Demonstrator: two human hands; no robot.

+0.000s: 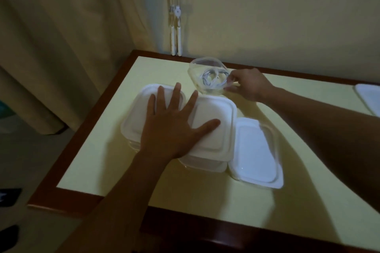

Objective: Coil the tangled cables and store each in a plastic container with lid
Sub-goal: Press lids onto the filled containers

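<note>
Nearest, on the yellow desk (96, 156): three lidded containers (255, 150) huddled together, two pinned under the left hand (174, 121), flat and spread wide, likely to stop sliding. Beyond, tilted open container (193, 74), coiled white cable (211, 80) inside, rim pinched by the right hand (246, 85), probably readying for lidding. Far right, spare lid (368, 96).
</note>
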